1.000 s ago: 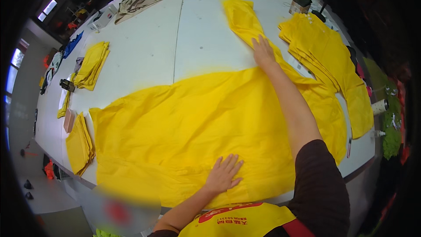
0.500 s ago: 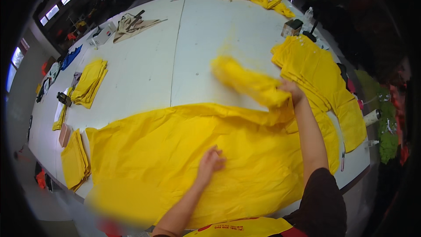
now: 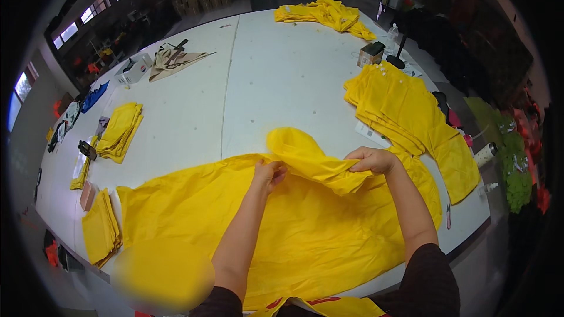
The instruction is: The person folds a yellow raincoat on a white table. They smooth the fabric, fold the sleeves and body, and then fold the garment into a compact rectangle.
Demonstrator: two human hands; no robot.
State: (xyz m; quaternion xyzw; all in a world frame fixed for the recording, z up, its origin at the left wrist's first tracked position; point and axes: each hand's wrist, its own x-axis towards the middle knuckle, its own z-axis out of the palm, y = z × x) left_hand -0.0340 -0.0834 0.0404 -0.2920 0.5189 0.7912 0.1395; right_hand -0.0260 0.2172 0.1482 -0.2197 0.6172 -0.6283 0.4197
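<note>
A large yellow garment (image 3: 194,217) lies spread over the near part of the table, with wrinkles across it. My right hand (image 3: 375,160) is closed on a raised, sleeve-like part (image 3: 305,155) of this garment, thumb on top. That part arches up off the table and its rounded end lies toward the middle. My left hand (image 3: 269,175) pinches the garment's far edge, just left of the raised part. Its fingertips are partly turned away, but cloth shows between and beside them.
Stacked yellow pieces (image 3: 405,103) lie at right, others (image 3: 120,132) at left, and a folded pile (image 3: 101,229) at near left. A crumpled yellow pile (image 3: 323,14) sits at the far edge. A small box (image 3: 371,54), a beige cloth (image 3: 173,61) and a pen-like tool (image 3: 449,216) also lie on the white table (image 3: 264,82).
My left hand has moved up and forward from the garment's middle to its far edge and closed there. My right hand has come lower and left, and the swinging yellow part has settled lower.
</note>
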